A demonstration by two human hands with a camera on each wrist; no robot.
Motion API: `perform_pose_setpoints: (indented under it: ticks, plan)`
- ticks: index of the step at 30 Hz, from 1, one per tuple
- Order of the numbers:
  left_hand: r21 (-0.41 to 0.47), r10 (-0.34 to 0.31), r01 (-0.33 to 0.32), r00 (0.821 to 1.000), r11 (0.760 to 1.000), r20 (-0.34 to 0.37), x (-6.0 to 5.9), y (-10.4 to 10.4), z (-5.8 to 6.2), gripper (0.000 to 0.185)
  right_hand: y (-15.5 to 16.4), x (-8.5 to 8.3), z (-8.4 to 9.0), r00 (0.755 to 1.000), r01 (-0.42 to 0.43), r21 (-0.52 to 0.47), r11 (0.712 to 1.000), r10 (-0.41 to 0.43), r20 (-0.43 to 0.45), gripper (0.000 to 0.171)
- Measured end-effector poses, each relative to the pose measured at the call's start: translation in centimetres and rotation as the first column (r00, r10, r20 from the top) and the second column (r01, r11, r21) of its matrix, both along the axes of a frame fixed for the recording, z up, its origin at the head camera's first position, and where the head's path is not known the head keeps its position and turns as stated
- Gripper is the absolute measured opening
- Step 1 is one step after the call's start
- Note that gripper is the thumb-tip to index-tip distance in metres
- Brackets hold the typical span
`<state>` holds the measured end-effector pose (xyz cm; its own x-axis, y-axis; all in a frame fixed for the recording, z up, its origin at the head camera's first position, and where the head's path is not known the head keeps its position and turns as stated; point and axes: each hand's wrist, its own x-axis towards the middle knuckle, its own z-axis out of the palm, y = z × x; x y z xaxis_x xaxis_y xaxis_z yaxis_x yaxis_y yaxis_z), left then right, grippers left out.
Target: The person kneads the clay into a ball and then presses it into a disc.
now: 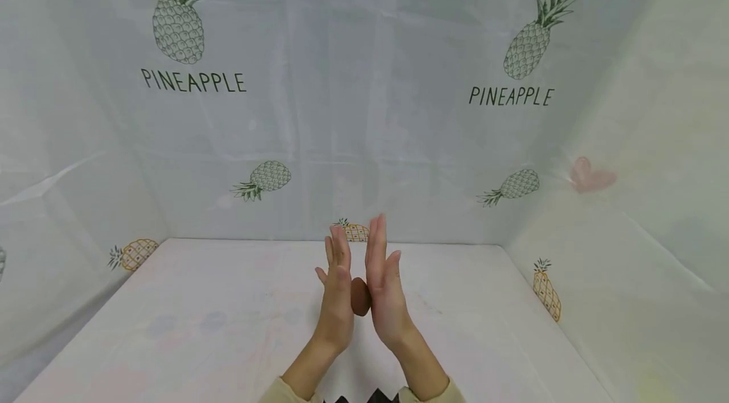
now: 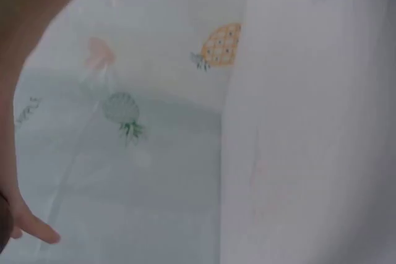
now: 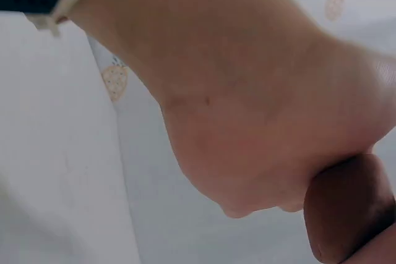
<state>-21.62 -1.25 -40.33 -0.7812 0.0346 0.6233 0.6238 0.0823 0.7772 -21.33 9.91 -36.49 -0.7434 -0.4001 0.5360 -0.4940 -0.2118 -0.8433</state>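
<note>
Brown and rounded, a lump is held above the table, between its side edges, by left hand and right hand, fingers straight; palm pressure is best applied evenly.

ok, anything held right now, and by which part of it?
Yes: a smooth brown lump, pressed by its two opposite sides between left grip and right grip, palm to palm, fingers straight.
</note>
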Motion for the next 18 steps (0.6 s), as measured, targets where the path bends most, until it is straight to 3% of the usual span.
perform_pose_setpoints:
  ticks: [5, 9, 13, 18]
  plan:
    - [-0.003, -0.127, 0.127, 0.992, 0.992, -0.027, 1.9, 1.3, 0.5, 0.062, 0.8, -0.8, 0.0, 0.996, 0.087, -0.004, 0.996, -0.087, 0.014, 0.061]
    - [-0.008, -0.186, 0.185, 0.982, 0.983, -0.036, 3.1, 1.7, 1.2, 0.062, 1.2, -1.7, -0.5, 0.992, 0.110, -0.002, 0.994, -0.110, 0.066, 0.059]
    - [0.020, -0.192, 0.192, 0.981, 0.981, -0.012, 3.2, 1.3, 1.7, 0.064, 1.0, -2.2, -1.2, 0.991, 0.048, 0.066, 0.997, -0.056, 0.118, 0.059]
    - [0.080, -0.150, 0.150, 0.989, 0.985, -0.007, 2.5, -0.2, 2.3, 0.068, 0.0, -2.1, -2.1, 0.988, -0.056, 0.175, 0.983, 0.029, 0.154, 0.057]
